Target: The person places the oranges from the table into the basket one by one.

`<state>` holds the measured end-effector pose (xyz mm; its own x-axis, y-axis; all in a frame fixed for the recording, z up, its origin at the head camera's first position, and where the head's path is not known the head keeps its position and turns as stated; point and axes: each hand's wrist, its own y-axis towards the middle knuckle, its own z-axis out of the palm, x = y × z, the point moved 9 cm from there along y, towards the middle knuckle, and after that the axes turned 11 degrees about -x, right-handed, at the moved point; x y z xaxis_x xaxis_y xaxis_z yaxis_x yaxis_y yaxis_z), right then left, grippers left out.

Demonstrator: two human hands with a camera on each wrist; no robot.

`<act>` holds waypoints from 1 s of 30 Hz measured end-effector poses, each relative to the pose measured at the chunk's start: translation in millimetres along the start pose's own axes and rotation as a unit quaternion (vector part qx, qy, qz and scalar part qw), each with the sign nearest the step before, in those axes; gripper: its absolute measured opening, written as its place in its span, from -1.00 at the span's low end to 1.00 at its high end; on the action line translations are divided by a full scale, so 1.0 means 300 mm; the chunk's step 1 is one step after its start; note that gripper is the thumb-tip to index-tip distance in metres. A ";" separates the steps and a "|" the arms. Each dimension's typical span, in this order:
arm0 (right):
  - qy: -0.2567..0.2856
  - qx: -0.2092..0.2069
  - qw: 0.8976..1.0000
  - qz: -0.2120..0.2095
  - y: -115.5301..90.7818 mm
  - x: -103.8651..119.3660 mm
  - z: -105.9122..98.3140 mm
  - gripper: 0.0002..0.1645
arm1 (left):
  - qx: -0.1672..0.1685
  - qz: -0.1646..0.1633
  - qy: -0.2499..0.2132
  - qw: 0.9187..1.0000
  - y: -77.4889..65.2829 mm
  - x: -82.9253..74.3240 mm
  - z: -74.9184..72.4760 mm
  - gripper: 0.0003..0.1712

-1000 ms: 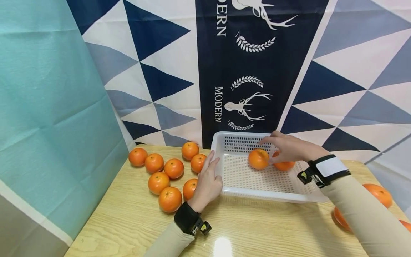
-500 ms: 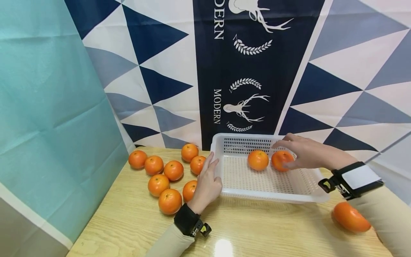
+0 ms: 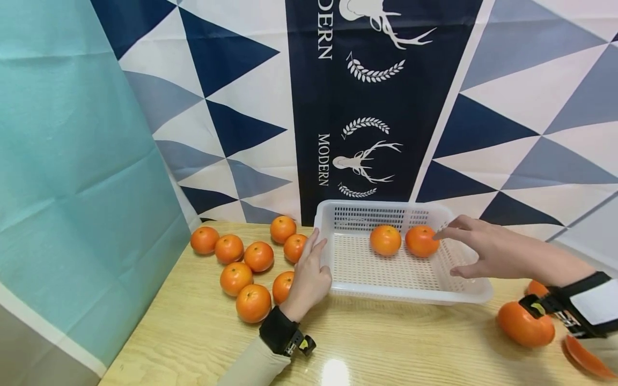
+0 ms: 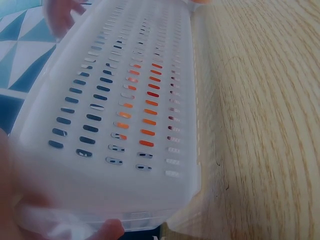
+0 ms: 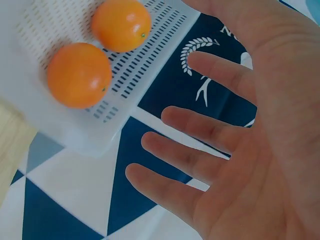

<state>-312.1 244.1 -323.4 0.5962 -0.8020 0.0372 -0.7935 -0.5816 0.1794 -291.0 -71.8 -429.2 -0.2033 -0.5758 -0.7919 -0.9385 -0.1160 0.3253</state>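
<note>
A white perforated plastic basket (image 3: 386, 287) stands on the table, holding two oranges: one nearer the middle (image 3: 385, 240) and one (image 3: 422, 241) to its right. My left hand (image 3: 309, 281) grips the basket's left rim; in the left wrist view, one blurred digit lies over the rim and a fingertip (image 4: 112, 229) shows at the outer end. My right hand (image 3: 483, 249) hovers over the basket's right end, fingers spread and palm holding nothing. In the right wrist view both oranges lie apart from the spread right fingers (image 5: 200, 125).
Several loose oranges (image 3: 236, 279) lie on the table (image 3: 386, 343) left of the basket. More oranges (image 3: 525, 324) sit at the right, partly hidden by the right wrist. Patterned cloth (image 3: 367, 107) hangs just behind the basket, and a teal cloth (image 3: 87, 161) at the left.
My right hand has let go of the right orange, leaving it in the basket, and has drawn away to the right, with fingers opening wider. The left hand stays on the rim.
</note>
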 end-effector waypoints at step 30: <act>-0.080 -0.009 0.996 0.049 -0.333 -0.153 0.004 -0.13 | -0.004 0.003 -0.002 1.000 -0.001 0.003 -0.002 -0.23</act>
<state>-260.2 339.0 -344.3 0.4880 -0.8669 -0.1018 -0.8437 -0.4983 0.1997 -290.6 -72.6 -429.6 -0.2110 -0.5731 -0.7918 -0.9348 -0.1184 0.3348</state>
